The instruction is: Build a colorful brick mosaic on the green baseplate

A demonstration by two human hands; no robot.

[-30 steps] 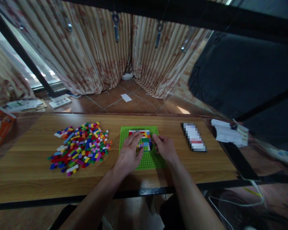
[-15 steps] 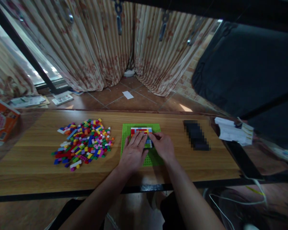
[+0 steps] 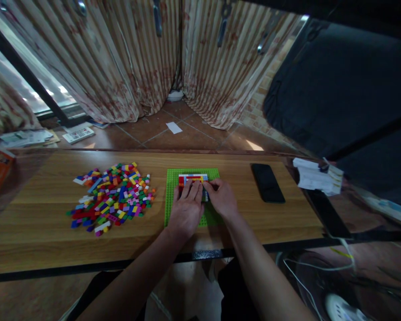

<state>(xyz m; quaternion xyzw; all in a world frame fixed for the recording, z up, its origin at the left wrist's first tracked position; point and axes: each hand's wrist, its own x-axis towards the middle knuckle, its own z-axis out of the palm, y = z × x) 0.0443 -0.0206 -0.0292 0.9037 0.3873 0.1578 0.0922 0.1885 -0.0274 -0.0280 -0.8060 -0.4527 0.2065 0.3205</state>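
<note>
Closing together, my left hand (image 3: 186,209) is lying flat and wide over the studded brick block (image 3: 193,178), hiding its near half; my right hand (image 3: 222,198) is curling alongside, and I cannot tell its grip.

Wooden bench (image 3: 53,232) carries: loose brick pile (image 3: 112,196), green baseplate (image 3: 173,178), black phone (image 3: 268,183), white papers (image 3: 312,178).
</note>
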